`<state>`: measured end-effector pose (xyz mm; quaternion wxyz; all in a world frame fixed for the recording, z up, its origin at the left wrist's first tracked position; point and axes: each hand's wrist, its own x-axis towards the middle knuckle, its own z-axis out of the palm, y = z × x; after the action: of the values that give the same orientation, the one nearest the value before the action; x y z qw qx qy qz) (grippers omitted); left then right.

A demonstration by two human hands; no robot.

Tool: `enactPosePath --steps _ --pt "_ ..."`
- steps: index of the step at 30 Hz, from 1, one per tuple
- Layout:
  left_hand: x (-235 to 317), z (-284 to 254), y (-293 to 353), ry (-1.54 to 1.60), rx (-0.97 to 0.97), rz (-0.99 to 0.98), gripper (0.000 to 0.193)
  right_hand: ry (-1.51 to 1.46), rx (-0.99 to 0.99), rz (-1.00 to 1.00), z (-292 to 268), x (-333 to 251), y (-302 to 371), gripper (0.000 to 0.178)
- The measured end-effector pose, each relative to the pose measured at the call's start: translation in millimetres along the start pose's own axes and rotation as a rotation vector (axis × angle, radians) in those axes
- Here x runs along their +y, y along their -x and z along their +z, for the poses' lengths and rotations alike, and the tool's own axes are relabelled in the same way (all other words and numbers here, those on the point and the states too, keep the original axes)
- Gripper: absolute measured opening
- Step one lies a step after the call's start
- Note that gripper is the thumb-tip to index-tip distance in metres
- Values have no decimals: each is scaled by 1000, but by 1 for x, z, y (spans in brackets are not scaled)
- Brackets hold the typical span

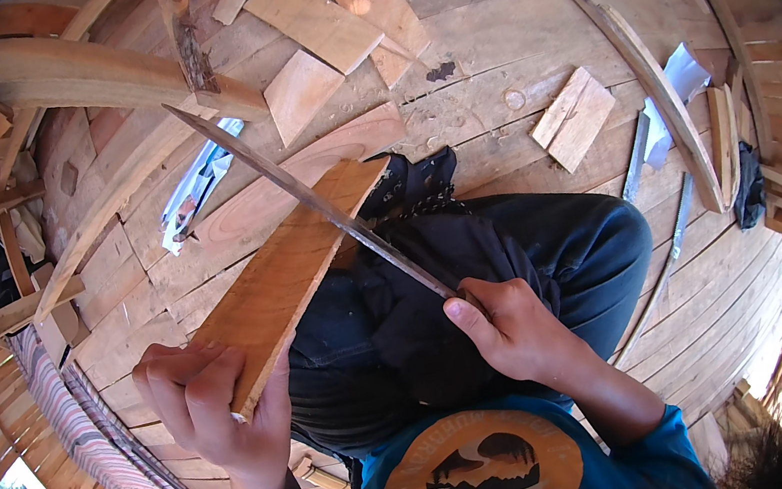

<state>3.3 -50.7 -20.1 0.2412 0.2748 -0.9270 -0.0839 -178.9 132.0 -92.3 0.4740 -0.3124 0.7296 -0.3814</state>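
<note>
My left hand (207, 399) is closed round the near end of a wooden board (287, 260), with the thumb beneath. The board slants up and away over my bent legs, its far end by my dark shoe (412, 181). My right hand (509, 323) grips a machete (285, 179), whose long narrow blade runs up to the far left. That blade crosses the far part of the board; whether it bites into the wood I cannot tell. The machete's handle is hidden inside my fist.
Several loose wood pieces (318, 23) lie on the plank floor (472, 40) ahead. A split block (575, 119) rests to the right, near long metal strips (670, 248) and a curved timber (645, 85). Crumpled shiny packaging (200, 187) lies left, with a striped cloth (81, 402) beyond.
</note>
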Motion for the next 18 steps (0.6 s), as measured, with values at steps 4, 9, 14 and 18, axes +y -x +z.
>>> enactPosePath --steps 4,9,14,18 --pt "3 -5 -5 0 -56 61 39 101 76 100 -3 25 -8 48" --pt "4 1 -10 -10 11 32 39 75 58 103 -5 16 -3 49" --pt "0 1 -11 -25 3 58 40 66 34 64 -7 19 1 48" --pt "1 2 -11 -41 21 41 40 118 59 43 -10 18 -2 48"
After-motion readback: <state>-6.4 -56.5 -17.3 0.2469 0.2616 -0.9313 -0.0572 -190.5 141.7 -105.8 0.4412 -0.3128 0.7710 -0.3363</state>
